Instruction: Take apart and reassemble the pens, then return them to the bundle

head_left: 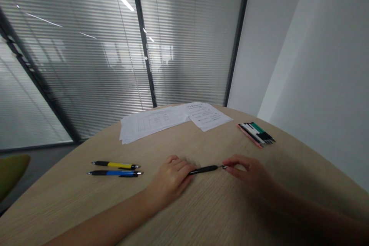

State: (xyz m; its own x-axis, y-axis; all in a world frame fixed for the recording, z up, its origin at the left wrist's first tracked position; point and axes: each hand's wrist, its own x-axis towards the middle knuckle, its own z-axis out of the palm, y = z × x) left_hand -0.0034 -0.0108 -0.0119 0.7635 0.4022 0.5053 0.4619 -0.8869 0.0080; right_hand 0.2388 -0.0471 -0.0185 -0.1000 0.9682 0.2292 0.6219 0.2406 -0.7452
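Note:
My left hand (173,175) is closed around the rear part of a black pen (205,169), low over the wooden table. The pen's front half sticks out to the right, and its rear end is hidden in my fingers. At its front, my right hand (246,169) pinches a small silver pen tip (224,166) between thumb and fingertips. A thin stretch shows between the black barrel and that tip; I cannot tell whether the two are joined. Left of my left hand lie a yellow-and-black pen (117,165) and a blue-and-black pen (115,173), side by side.
Printed paper sheets (155,121) lie at the table's far side, with another sheet (209,116) overlapping them. A row of several pens (256,134) rests at the back right. The round table (184,219) ends near a blind-covered glass partition; a green chair (13,173) stands at left.

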